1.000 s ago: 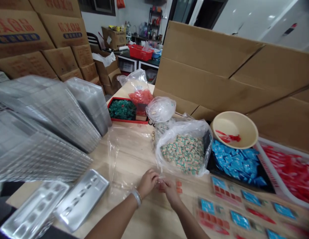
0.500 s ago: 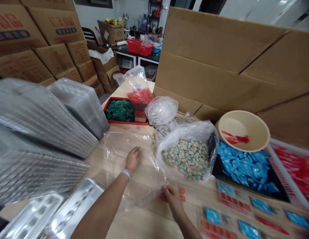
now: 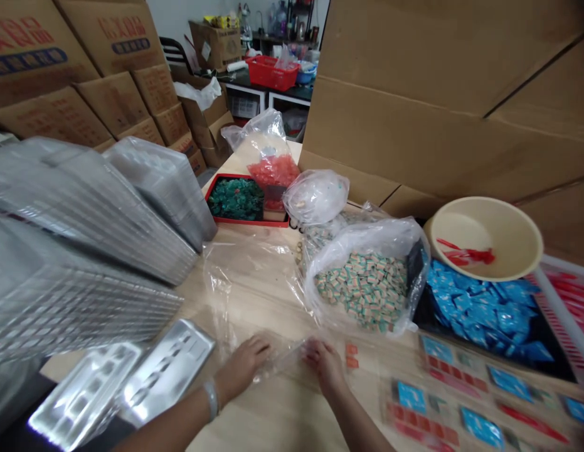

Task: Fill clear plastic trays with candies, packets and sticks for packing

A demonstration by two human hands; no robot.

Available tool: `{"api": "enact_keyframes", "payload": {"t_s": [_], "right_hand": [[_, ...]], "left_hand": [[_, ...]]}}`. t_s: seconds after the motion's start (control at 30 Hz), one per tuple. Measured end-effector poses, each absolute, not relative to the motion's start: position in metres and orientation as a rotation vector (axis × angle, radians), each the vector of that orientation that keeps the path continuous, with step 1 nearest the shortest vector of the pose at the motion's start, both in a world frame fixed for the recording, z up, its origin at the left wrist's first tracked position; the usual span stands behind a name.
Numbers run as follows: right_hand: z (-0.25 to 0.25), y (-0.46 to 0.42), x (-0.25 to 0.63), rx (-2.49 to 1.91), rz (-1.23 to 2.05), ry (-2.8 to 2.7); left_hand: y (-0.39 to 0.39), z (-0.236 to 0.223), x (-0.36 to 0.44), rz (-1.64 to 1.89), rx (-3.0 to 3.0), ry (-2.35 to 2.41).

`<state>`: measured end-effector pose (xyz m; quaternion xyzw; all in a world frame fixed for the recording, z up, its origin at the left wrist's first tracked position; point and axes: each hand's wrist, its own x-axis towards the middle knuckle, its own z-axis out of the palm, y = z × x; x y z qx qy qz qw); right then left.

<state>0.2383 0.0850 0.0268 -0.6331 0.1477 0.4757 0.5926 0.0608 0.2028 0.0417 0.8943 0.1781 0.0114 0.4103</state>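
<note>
A large clear plastic bag (image 3: 254, 270) lies flat on the wooden table in front of me. At its near edge, my left hand (image 3: 244, 365) has its fingers curled on the film, which rises in a fold between the hands. My right hand (image 3: 323, 364) pinches that same edge a little to the right. Just beyond the right hand are two small orange-red pieces (image 3: 352, 356). Past the bag's right side stands an open plastic-lined tub of small green-and-tan packets (image 3: 362, 289).
Stacked clear plastic trays (image 3: 75, 251) rise on the left, with loose trays (image 3: 164, 370) nearer me. Filled packs (image 3: 433, 402) lie at front right. Behind them are blue sachets (image 3: 484, 314) and a cream basin (image 3: 517, 245). A red tray (image 3: 226, 220) of green pieces sits farther back.
My left hand has drawn back from the middle of the bag to its near edge, beside my right hand. The right hand keeps its hold. The view has shifted slightly.
</note>
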Motion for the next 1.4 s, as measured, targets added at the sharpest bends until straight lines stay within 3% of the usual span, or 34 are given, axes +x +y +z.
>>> {"api": "enact_keyframes", "payload": {"t_s": [0.13, 0.47, 0.77, 1.03, 1.23, 1.4], "right_hand": [[0.032, 0.094, 0.226, -1.543, 1.194, 0.184], [0.028, 0.101, 0.224, -1.785, 0.994, -0.289], [0.059, 0.077, 0.255, -1.968, 1.581, -0.406], [0.157, 0.205, 0.319, -1.629, 1.14, -0.821], [0.177, 0.346, 0.345, -1.682, 0.891, -1.037], [0.181, 0.432, 0.345, -2.222, 0.299, -1.493]], "left_hand": [[0.194, 0.037, 0.098, 0.043, 2.36, 0.598], [0.201, 0.029, 0.132, -0.006, 2.45, 0.766], [0.264, 0.077, 0.151, 0.184, 2.36, 0.869], [0.465, 0.16, 0.256, 0.55, 2.308, 1.077], [0.512, 0.14, 0.287, 0.569, 2.332, 1.18], [0.52, 0.11, 0.27, 0.689, 2.332, 1.296]]}}
